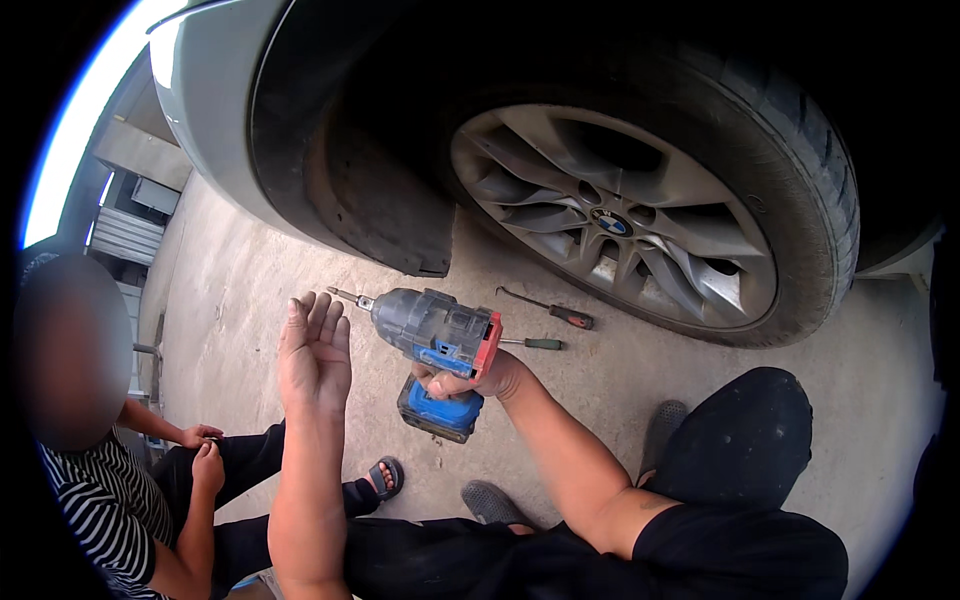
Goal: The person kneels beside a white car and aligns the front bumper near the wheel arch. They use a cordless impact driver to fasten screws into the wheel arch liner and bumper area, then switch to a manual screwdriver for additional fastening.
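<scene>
- Right hand (478, 380): fingers wrapped round the grip of a cordless impact wrench (435, 340), held in the air, bit pointing left.
- Left hand (315, 350): raised, palm open, fingers spread, holding nothing; just left of the wrench's bit, not touching.
- Lower left: a seated person in a striped shirt (95, 505), hands together.
- Concrete floor (250, 270): two screwdrivers (550, 315) lie beyond the wrench.
- Farthest: car wheel (640, 190) with alloy rim.
</scene>
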Demonstrator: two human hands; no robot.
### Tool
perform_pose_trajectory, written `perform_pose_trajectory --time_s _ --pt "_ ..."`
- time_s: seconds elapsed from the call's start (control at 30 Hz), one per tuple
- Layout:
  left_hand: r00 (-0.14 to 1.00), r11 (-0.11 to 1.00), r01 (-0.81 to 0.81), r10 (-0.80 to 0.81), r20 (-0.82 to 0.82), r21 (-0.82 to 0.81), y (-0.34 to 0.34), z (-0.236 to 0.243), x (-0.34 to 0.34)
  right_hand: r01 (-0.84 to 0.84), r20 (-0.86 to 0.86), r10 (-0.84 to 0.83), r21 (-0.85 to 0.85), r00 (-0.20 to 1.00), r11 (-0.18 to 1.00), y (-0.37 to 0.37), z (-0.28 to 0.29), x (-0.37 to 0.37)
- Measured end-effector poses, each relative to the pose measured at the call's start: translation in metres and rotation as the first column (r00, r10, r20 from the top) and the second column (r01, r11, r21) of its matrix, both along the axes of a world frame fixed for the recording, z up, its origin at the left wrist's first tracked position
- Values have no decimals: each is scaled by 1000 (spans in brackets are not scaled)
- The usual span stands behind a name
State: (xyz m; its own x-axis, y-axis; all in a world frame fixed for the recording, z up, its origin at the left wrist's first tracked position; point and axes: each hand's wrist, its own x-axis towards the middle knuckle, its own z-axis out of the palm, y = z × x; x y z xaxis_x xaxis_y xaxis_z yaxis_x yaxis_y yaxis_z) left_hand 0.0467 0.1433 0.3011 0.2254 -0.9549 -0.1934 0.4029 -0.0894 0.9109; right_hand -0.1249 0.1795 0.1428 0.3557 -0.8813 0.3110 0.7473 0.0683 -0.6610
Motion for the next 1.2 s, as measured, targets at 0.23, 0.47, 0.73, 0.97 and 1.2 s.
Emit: perform_pose_trajectory --time_s 0.23,0.47,0.73,0.97,1.2 --pt "985 992 106 -114 -127 -69 15 -7 -1 -325 373 281 61 884 944 10 7 15" --pt "952 961 238 -260 -163 -142 4 -11 -27 -45 43 48 -79 998 996 0 -10 -8" --pt "901 951 272 -305 -309 -146 1 -27 -27 -99 123 95 24 988 995 2 -9 -24" --pt "950 967 220 -243 -195 -129 7 -26 -24 -146 178 131 70 975 987 7 -3 -22" --pt "947 952 263 -286 -146 -154 3 -26 -32 38 6 -37 -98 999 994 0 -17 -20"
